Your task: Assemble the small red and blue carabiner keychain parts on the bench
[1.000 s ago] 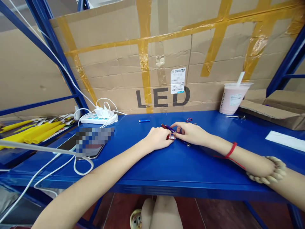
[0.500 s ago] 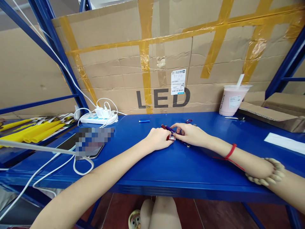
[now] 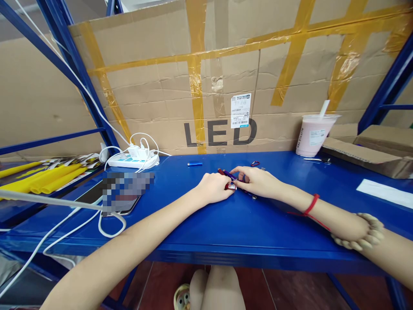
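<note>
My left hand (image 3: 213, 188) is closed over a small dark red stick-like thing with a silvery end (image 3: 231, 187), resting low on the blue tabletop (image 3: 226, 226). Close by on its right, my right hand (image 3: 258, 180) has its thumb and fingers curled about a slim dark blue stick-like thing (image 3: 228, 174). The fingertips of both hands nearly meet, and they hide most of these small pieces. Behind my right hand lies a red carabiner (image 3: 255, 163). A short blue cylinder (image 3: 195, 163) lies farther back on the left.
A pink drink cup with a straw (image 3: 314, 137) stands back right, near an open cardboard box (image 3: 371, 153) and a white strip (image 3: 385, 193). On the left are a power strip (image 3: 134, 161), white cables, phones (image 3: 127, 206) and yellow tubes (image 3: 54, 178). A large cardboard sheet (image 3: 155, 103) rises behind.
</note>
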Motion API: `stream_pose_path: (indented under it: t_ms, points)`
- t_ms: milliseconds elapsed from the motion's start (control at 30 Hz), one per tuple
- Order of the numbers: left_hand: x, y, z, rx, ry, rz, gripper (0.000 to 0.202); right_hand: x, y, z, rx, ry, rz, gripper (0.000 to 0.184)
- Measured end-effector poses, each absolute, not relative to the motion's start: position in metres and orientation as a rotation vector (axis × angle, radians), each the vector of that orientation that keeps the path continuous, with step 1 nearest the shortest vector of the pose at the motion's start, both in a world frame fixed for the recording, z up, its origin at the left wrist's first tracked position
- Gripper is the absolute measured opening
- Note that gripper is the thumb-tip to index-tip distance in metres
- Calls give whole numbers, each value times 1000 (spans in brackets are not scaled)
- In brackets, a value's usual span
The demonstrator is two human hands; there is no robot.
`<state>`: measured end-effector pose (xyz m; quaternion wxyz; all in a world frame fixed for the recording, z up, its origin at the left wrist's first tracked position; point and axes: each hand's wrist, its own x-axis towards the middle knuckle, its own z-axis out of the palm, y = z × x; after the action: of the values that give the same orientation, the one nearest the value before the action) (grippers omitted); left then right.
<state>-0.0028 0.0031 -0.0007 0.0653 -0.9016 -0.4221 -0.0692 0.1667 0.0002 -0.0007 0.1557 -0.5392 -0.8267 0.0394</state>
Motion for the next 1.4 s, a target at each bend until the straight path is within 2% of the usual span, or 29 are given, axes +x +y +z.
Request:
stream_pose_path:
  t_ms: [1400]
  points:
    - [-5, 3, 1, -2746, -1243, -229, 27, 165, -4, 1, -1548, -2380, 107, 36]
